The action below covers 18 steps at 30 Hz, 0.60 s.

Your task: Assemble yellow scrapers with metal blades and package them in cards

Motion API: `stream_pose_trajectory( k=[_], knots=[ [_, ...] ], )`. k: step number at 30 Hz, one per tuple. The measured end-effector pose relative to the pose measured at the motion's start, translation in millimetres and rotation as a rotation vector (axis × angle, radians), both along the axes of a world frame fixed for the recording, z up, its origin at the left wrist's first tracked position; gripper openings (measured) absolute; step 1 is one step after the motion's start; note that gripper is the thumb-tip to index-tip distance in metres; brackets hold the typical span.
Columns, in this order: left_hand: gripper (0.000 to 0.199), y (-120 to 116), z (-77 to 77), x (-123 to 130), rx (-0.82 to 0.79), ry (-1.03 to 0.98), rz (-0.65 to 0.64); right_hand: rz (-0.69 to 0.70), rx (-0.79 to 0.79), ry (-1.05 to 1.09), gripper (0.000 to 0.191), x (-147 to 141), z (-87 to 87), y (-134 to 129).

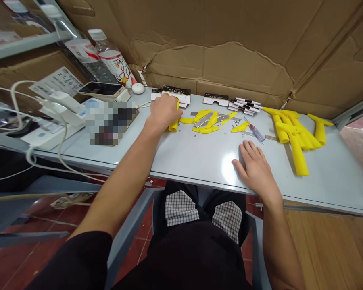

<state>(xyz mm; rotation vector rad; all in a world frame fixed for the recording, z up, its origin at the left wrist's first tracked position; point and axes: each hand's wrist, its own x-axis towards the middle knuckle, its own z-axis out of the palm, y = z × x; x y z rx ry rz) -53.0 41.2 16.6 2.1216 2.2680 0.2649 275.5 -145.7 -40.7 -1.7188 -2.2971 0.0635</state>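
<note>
My left hand (165,110) is closed around a yellow plastic handle (173,126) at the back left of the table, and most of the handle is hidden under my fingers. My right hand (255,167) lies flat near the front edge, fingers apart, holding nothing. Between the hands are several flat yellow plastic pieces (212,119), thin metal blades (204,120) and small scattered screws or nuts (195,135). A screwdriver (255,132) with a clear handle rests just beyond my right fingertips. To the right, several yellow T-shaped handles (298,155) are piled together.
Black-and-white card packages (216,99) stand along the cardboard wall (245,36). At left are a blurred-out phone (128,125), another phone (101,89), a power strip (48,133) with white cables, and plastic bottles (116,64). The table's front edge (196,182) is above my lap.
</note>
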Motion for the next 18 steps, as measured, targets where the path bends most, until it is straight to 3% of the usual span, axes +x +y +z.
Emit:
stream_pose_trajectory(
  k=[12, 15, 18],
  knots=[
    [0.055, -16.3, 4.9, 5.3, 0.072, 0.005, -0.048, 0.005, 0.041, 0.025, 0.071, 0.6, -1.9, -0.7],
    [0.055, -25.9, 10.7, 15.9, 0.142, -0.061, -0.140, -0.011, 0.069, 0.039, 0.069, -2.1, -3.8, -0.8],
    [0.050, -33.5, 11.8, 25.7, 0.142, -0.135, -0.316, -0.023, 0.088, 0.041, 0.065, -6.5, -3.9, -1.4]
  ],
)
